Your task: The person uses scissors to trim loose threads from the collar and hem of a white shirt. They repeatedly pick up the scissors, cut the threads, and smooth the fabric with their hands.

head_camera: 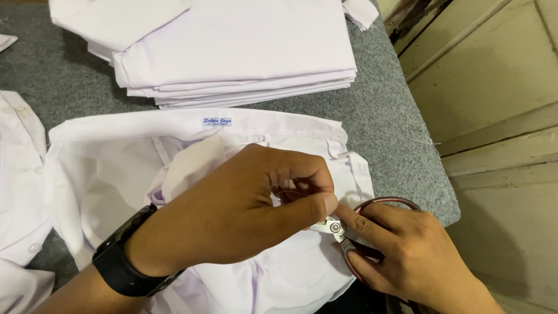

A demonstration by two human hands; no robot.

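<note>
A white shirt [116, 168] lies spread on the grey table [383, 116], collar toward the far side with a small blue label at the neck. My left hand [250, 203], a black watch on its wrist, rests on the shirt and pinches a bit of fabric or thread between thumb and forefinger. My right hand [401, 256] holds a small thread snipper [334, 228] with dark red handles, its metal blades right at my left thumb tip. What lies between the pinched fingers is too small to make out.
A stack of folded white shirts [232, 52] sits at the far side of the table. More white garments [17, 186] lie at the left edge. The table's right edge drops off beside a beige wooden wall [500, 104].
</note>
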